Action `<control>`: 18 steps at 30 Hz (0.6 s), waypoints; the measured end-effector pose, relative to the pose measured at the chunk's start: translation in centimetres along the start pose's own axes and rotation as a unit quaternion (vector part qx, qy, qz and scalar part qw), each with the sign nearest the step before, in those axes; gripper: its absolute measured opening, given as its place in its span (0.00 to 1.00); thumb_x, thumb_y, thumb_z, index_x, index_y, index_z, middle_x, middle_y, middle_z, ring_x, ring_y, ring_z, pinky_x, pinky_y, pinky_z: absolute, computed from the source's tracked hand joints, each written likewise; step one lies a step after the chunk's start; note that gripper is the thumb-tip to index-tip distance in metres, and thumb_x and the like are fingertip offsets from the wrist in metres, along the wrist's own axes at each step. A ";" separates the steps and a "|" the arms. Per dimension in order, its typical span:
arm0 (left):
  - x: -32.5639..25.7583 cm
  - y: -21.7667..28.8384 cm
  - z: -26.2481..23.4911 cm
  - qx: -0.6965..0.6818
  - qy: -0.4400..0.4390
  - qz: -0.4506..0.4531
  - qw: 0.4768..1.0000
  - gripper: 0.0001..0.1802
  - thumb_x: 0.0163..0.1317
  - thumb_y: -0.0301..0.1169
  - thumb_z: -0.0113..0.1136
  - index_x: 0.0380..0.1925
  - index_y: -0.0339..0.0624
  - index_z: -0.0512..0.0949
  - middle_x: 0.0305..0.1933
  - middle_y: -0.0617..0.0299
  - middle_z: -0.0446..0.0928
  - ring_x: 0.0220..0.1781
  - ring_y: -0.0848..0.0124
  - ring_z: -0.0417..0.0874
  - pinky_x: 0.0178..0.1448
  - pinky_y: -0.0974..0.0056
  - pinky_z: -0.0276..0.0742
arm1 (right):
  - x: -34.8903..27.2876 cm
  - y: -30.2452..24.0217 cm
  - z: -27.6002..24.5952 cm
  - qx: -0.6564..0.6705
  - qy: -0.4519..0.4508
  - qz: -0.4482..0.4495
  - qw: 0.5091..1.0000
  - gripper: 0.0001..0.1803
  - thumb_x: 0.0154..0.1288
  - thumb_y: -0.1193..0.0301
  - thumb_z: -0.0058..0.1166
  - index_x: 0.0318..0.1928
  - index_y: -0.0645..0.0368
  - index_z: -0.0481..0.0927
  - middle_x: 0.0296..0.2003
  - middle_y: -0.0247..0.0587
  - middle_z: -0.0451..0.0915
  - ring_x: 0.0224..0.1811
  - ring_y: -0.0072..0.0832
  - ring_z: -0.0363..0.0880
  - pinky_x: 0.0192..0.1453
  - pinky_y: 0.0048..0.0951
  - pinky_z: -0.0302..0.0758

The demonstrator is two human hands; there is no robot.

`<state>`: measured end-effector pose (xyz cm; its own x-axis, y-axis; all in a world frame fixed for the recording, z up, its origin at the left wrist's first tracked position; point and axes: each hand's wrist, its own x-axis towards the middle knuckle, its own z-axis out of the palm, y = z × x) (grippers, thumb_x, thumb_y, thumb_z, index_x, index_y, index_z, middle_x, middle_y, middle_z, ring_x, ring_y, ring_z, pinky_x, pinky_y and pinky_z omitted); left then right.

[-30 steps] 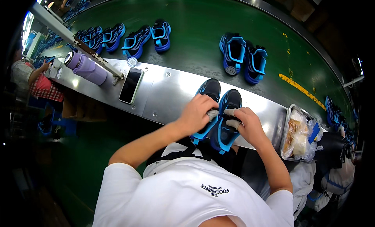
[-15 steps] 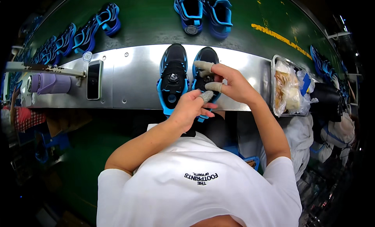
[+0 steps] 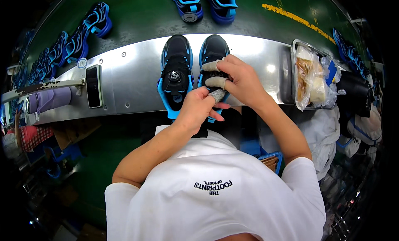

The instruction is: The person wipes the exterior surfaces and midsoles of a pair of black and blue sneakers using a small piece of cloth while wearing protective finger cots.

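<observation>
- I see a pair of black and blue shoes lying side by side on the metal shelf [image 3: 133,70], toes pointing away from me.
- My right hand [image 3: 241,81] rests on the right shoe [image 3: 213,54]. The fingers are curled and narrow, and two of them have pale tape around them [image 3: 214,75].
- My left hand [image 3: 199,110] is at the heel end of the same shoe, and its fingers are closed on a small grey pad [image 3: 217,94]. The pad touches the right hand's fingers.
- The left shoe [image 3: 175,73] lies free just beside it, with a round dial on its top. No hand touches it.
- A phone [image 3: 93,86] lies flat on the shelf, well apart to the left, and a purple roll [image 3: 48,100] is further left.
- A metal tray [image 3: 296,70] with plastic bags [image 3: 314,77] stands at the right end of the shelf.
- More blue shoes [image 3: 203,4] lie on the green belt [image 3: 141,17] behind the shelf.
</observation>
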<state>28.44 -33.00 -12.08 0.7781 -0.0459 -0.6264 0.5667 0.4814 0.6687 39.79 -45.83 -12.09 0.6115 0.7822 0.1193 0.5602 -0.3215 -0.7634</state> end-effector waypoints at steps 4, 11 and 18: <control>-0.1 -0.1 0.5 0.018 0.031 0.019 0.999 0.15 0.66 0.23 0.45 0.50 0.27 0.73 0.47 0.50 0.79 0.43 0.64 0.87 0.29 0.69 0.84 | 0.6 -1.2 -1.6 0.036 -0.040 0.067 0.996 0.19 0.57 0.72 0.62 0.51 0.51 0.82 0.34 0.40 0.74 0.34 0.36 0.75 0.40 0.33 0.73; 0.1 -0.3 0.3 0.027 0.036 0.013 0.999 0.15 0.65 0.22 0.45 0.48 0.27 0.74 0.45 0.49 0.79 0.42 0.63 0.87 0.28 0.69 0.84 | 0.0 0.0 -0.1 0.016 0.020 -0.008 1.000 0.23 0.55 0.73 0.63 0.54 0.48 0.82 0.32 0.37 0.75 0.32 0.29 0.73 0.39 0.29 0.72; 0.4 0.3 0.2 0.041 0.023 -0.020 0.999 0.12 0.68 0.25 0.48 0.47 0.28 0.74 0.46 0.50 0.79 0.43 0.62 0.87 0.29 0.68 0.85 | -0.1 0.7 -0.6 0.084 -0.037 0.011 0.996 0.24 0.54 0.71 0.64 0.55 0.51 0.82 0.34 0.36 0.78 0.35 0.26 0.71 0.39 0.26 0.71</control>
<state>28.91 -33.03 -12.06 0.7419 -0.0220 -0.6701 0.6189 0.4069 0.6718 40.44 -46.46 -12.25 0.5770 0.8146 0.0591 0.4421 -0.2507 -0.8612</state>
